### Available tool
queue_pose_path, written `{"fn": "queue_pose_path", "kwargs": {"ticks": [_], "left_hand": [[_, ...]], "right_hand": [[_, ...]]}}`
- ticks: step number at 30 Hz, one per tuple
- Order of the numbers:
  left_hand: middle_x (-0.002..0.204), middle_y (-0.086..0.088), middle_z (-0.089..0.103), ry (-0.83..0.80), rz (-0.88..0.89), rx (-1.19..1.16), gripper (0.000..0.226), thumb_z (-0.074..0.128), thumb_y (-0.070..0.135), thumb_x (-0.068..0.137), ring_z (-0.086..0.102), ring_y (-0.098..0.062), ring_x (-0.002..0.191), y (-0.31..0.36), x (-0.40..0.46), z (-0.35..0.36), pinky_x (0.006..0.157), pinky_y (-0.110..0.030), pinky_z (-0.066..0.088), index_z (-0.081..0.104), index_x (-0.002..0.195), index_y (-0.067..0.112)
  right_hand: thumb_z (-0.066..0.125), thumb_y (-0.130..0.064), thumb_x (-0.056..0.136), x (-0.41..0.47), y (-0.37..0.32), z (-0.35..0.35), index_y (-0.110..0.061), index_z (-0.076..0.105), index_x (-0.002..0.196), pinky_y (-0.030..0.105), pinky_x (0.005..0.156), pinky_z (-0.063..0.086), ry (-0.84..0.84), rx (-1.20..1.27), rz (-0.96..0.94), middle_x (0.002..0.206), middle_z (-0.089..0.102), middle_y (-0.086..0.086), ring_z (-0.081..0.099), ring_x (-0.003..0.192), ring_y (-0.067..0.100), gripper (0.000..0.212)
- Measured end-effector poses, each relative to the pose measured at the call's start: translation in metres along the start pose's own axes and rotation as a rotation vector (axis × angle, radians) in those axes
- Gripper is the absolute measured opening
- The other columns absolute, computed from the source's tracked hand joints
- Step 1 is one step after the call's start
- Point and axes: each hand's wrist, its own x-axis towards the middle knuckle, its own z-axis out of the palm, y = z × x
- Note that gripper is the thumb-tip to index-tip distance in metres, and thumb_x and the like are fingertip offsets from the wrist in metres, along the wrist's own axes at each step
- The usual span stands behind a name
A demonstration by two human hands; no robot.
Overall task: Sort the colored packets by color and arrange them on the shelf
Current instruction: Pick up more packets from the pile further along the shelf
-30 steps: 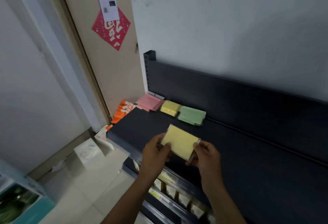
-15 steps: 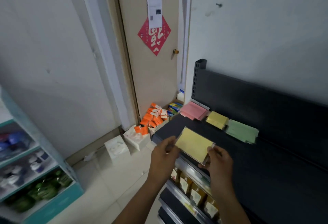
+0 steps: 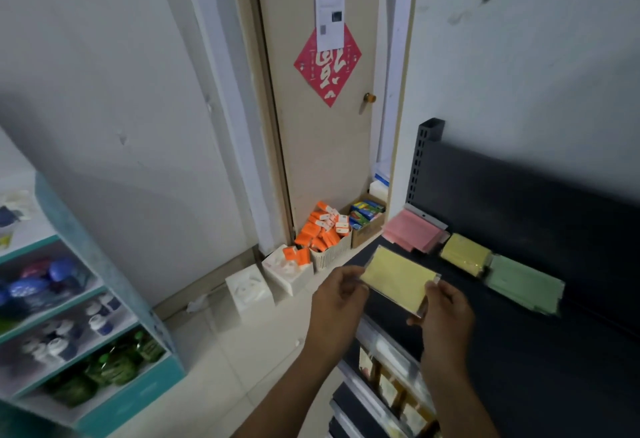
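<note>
A yellow packet (image 3: pixel 396 280) in clear wrap is held above the front left corner of the black shelf (image 3: pixel 540 361). My left hand (image 3: pixel 337 302) pinches its left edge and my right hand (image 3: pixel 446 313) pinches its right edge. At the back of the shelf lie three piles in a row: pink packets (image 3: pixel 412 231) on the left, yellow packets (image 3: pixel 465 253) in the middle, green packets (image 3: pixel 524 283) on the right.
A basket of orange boxes (image 3: pixel 325 229) and a carton of colourful packs (image 3: pixel 365 217) sit on the floor by the door (image 3: pixel 322 132). White tissue boxes (image 3: pixel 247 288) stand beside them. A teal rack (image 3: pixel 86 316) with goods stands at left. Lower shelf tiers (image 3: pixel 384 378) show below the black shelf.
The view has swung left, bringing the door, floor goods and teal rack into sight. Both hands keep hold of the yellow packet near the shelf's front left corner.
</note>
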Motion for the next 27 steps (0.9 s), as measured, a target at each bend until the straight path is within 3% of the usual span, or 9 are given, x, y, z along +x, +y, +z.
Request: {"fn": "queue_pose_path", "kwargs": {"ticks": [5,8,11,14,17,21,24,27], "left_hand": [[0.106,0.013,0.072,-0.091,0.028,-0.009,0.026,0.063,0.013,0.095,0.066,0.001,0.102,0.013,0.039,0.035,0.081,-0.016,0.053,0.065,0.113,0.031],[0.107,0.016,0.071,-0.201,0.051,0.010,0.028,0.064,0.013,0.094,0.065,0.002,0.105,0.017,0.063,0.060,0.085,-0.015,0.052,0.064,0.112,0.034],[0.105,0.012,0.072,-0.290,0.080,0.041,0.028,0.065,0.013,0.092,0.067,-0.002,0.104,0.017,0.086,0.080,0.089,-0.022,0.055,0.065,0.114,0.029],[0.103,0.007,0.073,-0.343,0.055,0.038,0.028,0.066,0.014,0.091,0.068,-0.008,0.102,0.016,0.105,0.095,0.089,-0.029,0.057,0.066,0.116,0.027],[0.107,0.005,0.072,-0.395,0.037,0.036,0.029,0.066,0.015,0.092,0.068,-0.008,0.102,0.015,0.120,0.108,0.084,-0.024,0.056,0.066,0.118,0.028],[0.107,0.007,0.070,-0.458,-0.014,0.069,0.028,0.065,0.016,0.093,0.064,0.003,0.103,0.012,0.127,0.119,0.081,-0.013,0.053,0.065,0.117,0.030],[0.107,0.003,0.070,-0.514,-0.038,0.085,0.026,0.065,0.018,0.092,0.066,-0.004,0.099,0.011,0.132,0.122,0.079,-0.016,0.054,0.065,0.115,0.031],[0.113,0.007,0.066,-0.582,-0.033,0.172,0.024,0.065,0.024,0.093,0.063,0.005,0.099,0.006,0.135,0.115,0.080,-0.012,0.051,0.064,0.115,0.033]], "right_hand": [[0.057,-0.019,0.102,0.047,-0.015,-0.005,-0.011,0.061,0.117,0.033,0.052,0.046,0.114,0.021,-0.042,0.093,0.066,0.006,0.057,0.070,0.022,0.018],[0.058,-0.026,0.101,0.080,-0.017,-0.013,-0.015,0.062,0.111,0.033,0.052,0.047,0.193,-0.031,-0.098,0.098,0.067,0.010,0.063,0.076,0.031,0.015],[0.059,-0.028,0.100,0.107,-0.020,-0.027,-0.018,0.064,0.105,0.045,0.069,0.056,0.251,-0.219,-0.211,0.096,0.067,0.005,0.064,0.084,0.030,0.012],[0.061,-0.025,0.098,0.130,-0.024,-0.044,-0.015,0.068,0.108,0.035,0.076,0.046,0.239,-0.436,-0.274,0.093,0.068,0.007,0.063,0.087,0.030,0.015],[0.065,-0.022,0.095,0.152,-0.023,-0.049,-0.008,0.070,0.114,0.039,0.083,0.048,0.235,-0.635,-0.275,0.098,0.071,0.013,0.064,0.093,0.034,0.024],[0.069,-0.019,0.092,0.161,-0.019,-0.051,-0.004,0.069,0.118,0.041,0.089,0.050,0.226,-0.765,-0.233,0.108,0.072,0.016,0.065,0.102,0.036,0.030],[0.071,-0.018,0.090,0.159,-0.020,-0.049,-0.004,0.069,0.117,0.041,0.086,0.052,0.231,-0.806,-0.224,0.103,0.072,0.014,0.066,0.097,0.034,0.030],[0.072,-0.019,0.091,0.148,-0.020,-0.047,-0.007,0.070,0.106,0.039,0.078,0.053,0.235,-0.808,-0.199,0.091,0.071,0.010,0.065,0.086,0.031,0.020]]}}
